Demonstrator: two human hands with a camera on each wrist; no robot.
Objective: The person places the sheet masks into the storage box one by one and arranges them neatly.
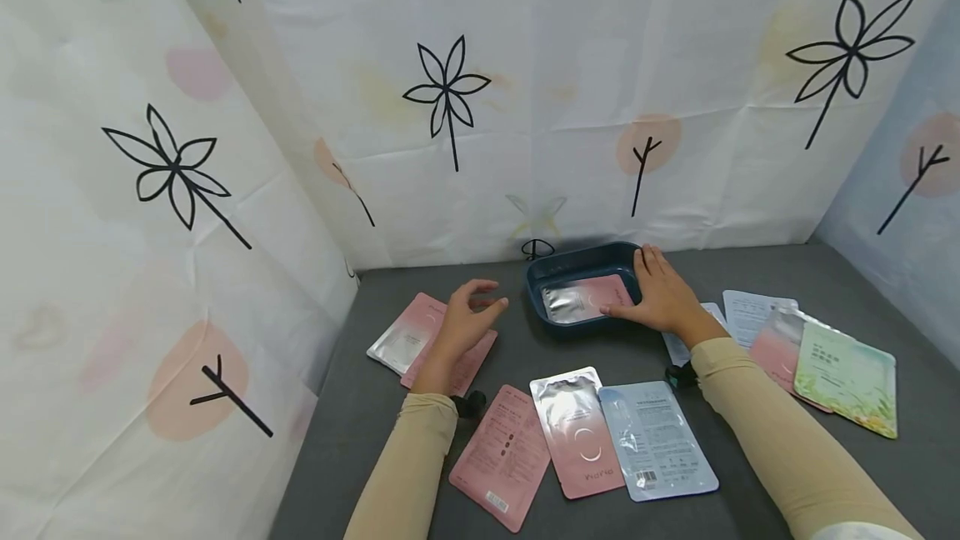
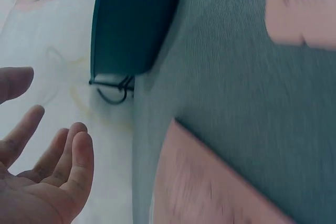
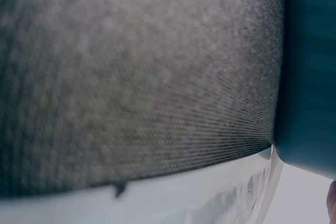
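Observation:
In the head view my left hand (image 1: 465, 319) hovers left of a dark blue plastic basin (image 1: 536, 307), above two pink sachets (image 1: 420, 319). Its fingers are loosely bent and hold nothing; the left wrist view shows the fingers (image 2: 79, 166) apart from the basin (image 2: 131, 24). My right hand (image 1: 663, 294) grips the basin's right end, fingers at the far right corner and thumb over the near rim. Inside the basin lies a pink and silver sachet (image 1: 588, 297), partly under the thumb. The right wrist view shows mostly the basin's outer wall (image 3: 310, 77).
Nearer on the grey table (image 1: 330, 440) lie a pink sachet (image 1: 504, 457), a silver-pink sachet (image 1: 577, 432) and a pale blue sachet (image 1: 660, 440). Several more, including a green sachet (image 1: 847, 377), lie at the right under and beside the right forearm. A patterned cloth (image 1: 525, 148) hangs behind.

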